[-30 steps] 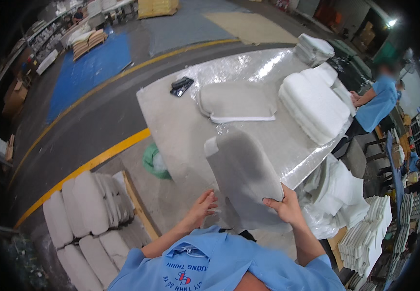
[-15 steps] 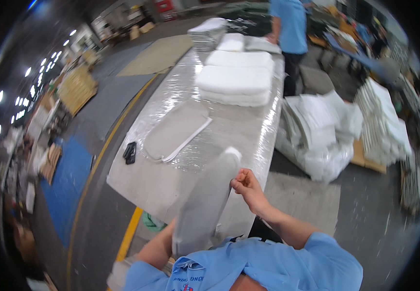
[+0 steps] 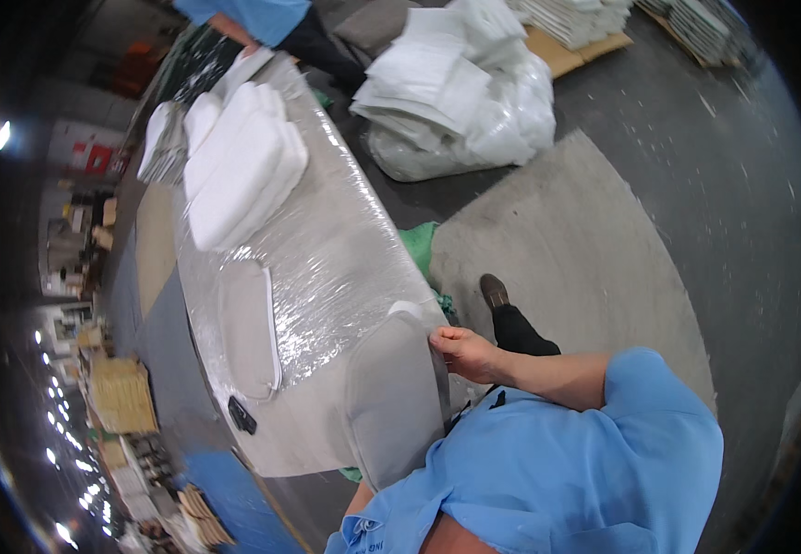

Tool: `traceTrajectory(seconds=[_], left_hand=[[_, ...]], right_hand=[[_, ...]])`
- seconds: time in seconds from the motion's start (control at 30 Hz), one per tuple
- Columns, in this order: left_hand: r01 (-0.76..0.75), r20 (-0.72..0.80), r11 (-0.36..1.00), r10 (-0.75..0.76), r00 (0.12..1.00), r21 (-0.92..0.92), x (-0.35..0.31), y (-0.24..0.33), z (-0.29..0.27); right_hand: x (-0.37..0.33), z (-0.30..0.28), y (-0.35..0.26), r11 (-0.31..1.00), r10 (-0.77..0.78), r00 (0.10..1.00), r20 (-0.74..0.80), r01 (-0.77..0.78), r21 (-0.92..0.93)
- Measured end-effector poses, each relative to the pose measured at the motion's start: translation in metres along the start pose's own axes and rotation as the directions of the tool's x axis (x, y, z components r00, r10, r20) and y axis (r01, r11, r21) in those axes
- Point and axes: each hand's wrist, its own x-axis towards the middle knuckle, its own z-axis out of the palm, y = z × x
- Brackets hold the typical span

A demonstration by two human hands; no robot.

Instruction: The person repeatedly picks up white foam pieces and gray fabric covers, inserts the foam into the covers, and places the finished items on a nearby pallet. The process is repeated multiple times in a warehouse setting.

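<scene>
A flat grey fabric cushion cover (image 3: pixel 391 397) with rounded corners stands on edge in front of me, over the near end of the table. Something white shows at its far end. My right hand (image 3: pixel 465 355) is closed in a pinch on its right edge, near the far corner. Of my left arm only a bit of forearm appears below the cover; the hand itself is hidden behind it. A second grey piece (image 3: pixel 247 328) with a white edge lies flat on the table (image 3: pixel 327 240), left of the cover.
White pads (image 3: pixel 243 166) are stacked toward the table's far end. Near the left edge lies a small black object (image 3: pixel 242 415). A co-worker's hand (image 3: pixel 251 48) is at the far end. Bagged white sheets (image 3: pixel 456 102) rest on the floor beyond the table, close to a grey mat (image 3: pixel 585 268).
My view has swung to the right, so the table appears turned and further left. The cover is still held and now shows its broad grey face more fully.
</scene>
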Motion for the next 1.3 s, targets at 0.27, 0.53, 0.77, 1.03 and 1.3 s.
traceTrajectory(seconds=[0.27, 0.53, 0.77, 1.03, 1.3], left_hand=[[-0.062, 0.02, 0.959, 0.058, 0.998, 0.276, 0.028, 0.016, 0.012], [-0.455, 0.435, 0.775, 0.26, 0.862, 0.439, 0.135, 0.144, 0.143], [-0.598, 0.635, 0.216, -0.323, 0.702, 0.772, 0.13, 0.184, 0.273], [-0.808, 0.723, -0.033, -0.426, 0.543, 0.588, 0.136, 0.178, 0.257], [-0.811, 0.721, 0.013, -0.467, 0.512, 0.585, 0.134, 0.179, 0.26]], right_hand=[[0.006, -0.031, 0.023, 0.958, -0.26, 0.937, -0.234, 0.219, -0.187], [0.005, -0.054, 0.024, 0.958, -0.266, 0.886, -0.381, 0.2, -0.204], [0.015, -0.06, 0.03, 0.944, -0.322, 0.807, -0.496, 0.234, -0.233], [0.024, -0.072, 0.019, 0.944, -0.307, 0.713, -0.631, 0.313, -0.105], [0.025, -0.068, 0.014, 0.954, -0.292, 0.688, -0.664, 0.259, -0.152]])
